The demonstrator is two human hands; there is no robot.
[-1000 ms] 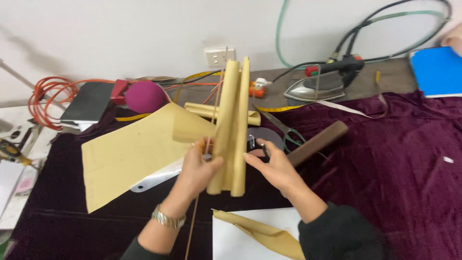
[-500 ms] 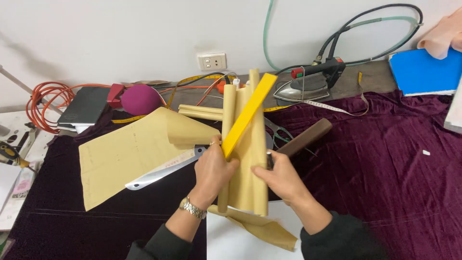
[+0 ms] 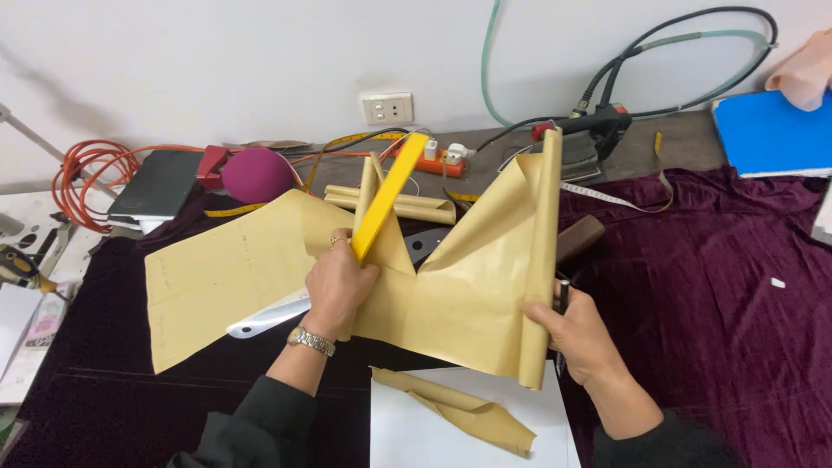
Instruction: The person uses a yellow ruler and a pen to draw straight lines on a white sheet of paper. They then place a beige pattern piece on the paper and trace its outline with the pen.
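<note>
My left hand (image 3: 340, 282) grips a yellow ruler (image 3: 388, 196) together with one rolled edge of a tan brown paper sheet (image 3: 472, 277). My right hand (image 3: 579, 336) holds the sheet's other rolled edge upright, with a black pen (image 3: 562, 299) between its fingers. The sheet hangs spread open between both hands, above the dark purple velvet cloth (image 3: 719, 286). A second flat tan paper piece (image 3: 230, 273) lies left of my left hand, and a white curved ruler (image 3: 269, 314) pokes out under it.
Behind stand rolled paper (image 3: 407, 204), a magenta ball (image 3: 257, 174), a dark notebook (image 3: 158, 184), an orange cable coil (image 3: 82, 169), a power strip (image 3: 442, 159), an iron (image 3: 598, 134) with hoses, and a blue folder (image 3: 770, 132). White paper (image 3: 468, 433) with a crumpled tan scrap (image 3: 455, 409) lies near me.
The rolled paper, held upright and closed a second ago, has been pulled apart into a wide sheet. My right hand moved right with its edge; the yellow ruler now rises from my left hand.
</note>
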